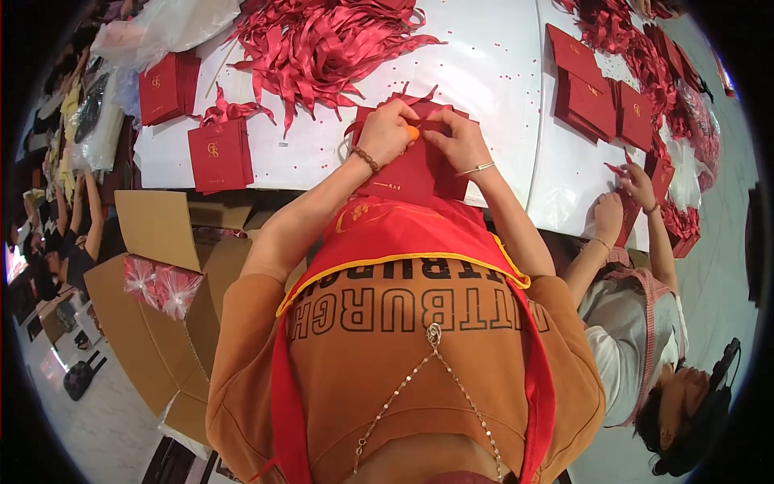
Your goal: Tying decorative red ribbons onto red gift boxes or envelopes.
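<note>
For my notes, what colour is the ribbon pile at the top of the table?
Red, glossy ribbon pile, shown best in the head view.

Both bare forearms reach forward and converge, the left hand (pixel 387 131) and right hand (pixel 458 139) close together with fingers curled and pinching, each wrist wearing a bracelet.

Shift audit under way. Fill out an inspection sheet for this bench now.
Surface: white table, dotted with small red scraps.
Job's things: red paper bag at the table edge, gripped by left hand and right hand, both at its top.
Clutter: heap of red ribbons; finished red bag; stack of flat red bags.
Fingers: both hands closed on the bag.
Cables: nothing seen.
Surroundings: open cardboard box at left; co-worker's hands at right.
</note>
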The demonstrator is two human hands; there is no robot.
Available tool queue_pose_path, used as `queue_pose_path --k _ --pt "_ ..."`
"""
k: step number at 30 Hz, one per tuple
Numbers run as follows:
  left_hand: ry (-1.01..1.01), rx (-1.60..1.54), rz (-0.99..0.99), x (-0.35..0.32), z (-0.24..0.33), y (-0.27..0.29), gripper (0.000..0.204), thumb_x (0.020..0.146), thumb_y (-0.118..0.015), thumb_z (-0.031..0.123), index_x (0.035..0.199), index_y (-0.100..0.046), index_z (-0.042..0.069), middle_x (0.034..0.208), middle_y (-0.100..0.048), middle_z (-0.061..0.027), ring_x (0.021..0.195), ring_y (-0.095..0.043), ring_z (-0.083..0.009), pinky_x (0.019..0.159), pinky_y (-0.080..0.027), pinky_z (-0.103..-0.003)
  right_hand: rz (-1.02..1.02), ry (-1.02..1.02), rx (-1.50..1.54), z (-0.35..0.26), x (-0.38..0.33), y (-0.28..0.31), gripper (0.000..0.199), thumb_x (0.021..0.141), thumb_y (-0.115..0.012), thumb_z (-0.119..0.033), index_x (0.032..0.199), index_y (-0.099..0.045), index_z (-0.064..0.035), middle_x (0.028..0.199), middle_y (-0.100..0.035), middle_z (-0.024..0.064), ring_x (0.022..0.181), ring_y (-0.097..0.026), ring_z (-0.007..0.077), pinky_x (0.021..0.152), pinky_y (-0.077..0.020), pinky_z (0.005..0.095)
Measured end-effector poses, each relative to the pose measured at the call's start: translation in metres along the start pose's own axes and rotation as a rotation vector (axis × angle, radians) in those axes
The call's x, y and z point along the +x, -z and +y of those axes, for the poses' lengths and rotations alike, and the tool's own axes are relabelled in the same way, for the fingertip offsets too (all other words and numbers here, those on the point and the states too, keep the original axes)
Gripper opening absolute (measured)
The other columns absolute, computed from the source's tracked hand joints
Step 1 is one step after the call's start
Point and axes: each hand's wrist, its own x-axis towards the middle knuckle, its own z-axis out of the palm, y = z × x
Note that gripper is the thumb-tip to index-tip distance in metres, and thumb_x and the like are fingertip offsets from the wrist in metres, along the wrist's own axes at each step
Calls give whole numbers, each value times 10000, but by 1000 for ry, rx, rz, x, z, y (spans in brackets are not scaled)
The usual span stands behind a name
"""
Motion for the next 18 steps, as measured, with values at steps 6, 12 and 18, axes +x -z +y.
queue_pose_path --k 6,12,18 --pt "183 -342 21 -4 8 -8 176 709 -541 -32 884 -529 -22 612 -583 -95 476 -530 -113 391 -383 -230 82 105 -136 -11 -3 0 174 716 -637 -88 864 -569 -26 785 -605 161 732 -588 326 627 -459 374" --pt "193 -379 57 -10 13 -12 189 733 -537 -46 912 -485 -19 637 -566 -93 463 -481 -93 394 -351 -198 96 146 -142 -6 -4 -1 171 711 -637 -77 856 -565 -23 765 -600 162 707 -589 321 608 -457 370" --pt "200 -417 -18 -9 12 -5 196 742 -525 -42 936 -502 -24 616 -563 -80 473 -487 -89 404 -359 -204 -21 70 -80 -6 0 6 174 708 -639 -80 850 -562 -16 748 -594 164 696 -582 317 602 -452 368"
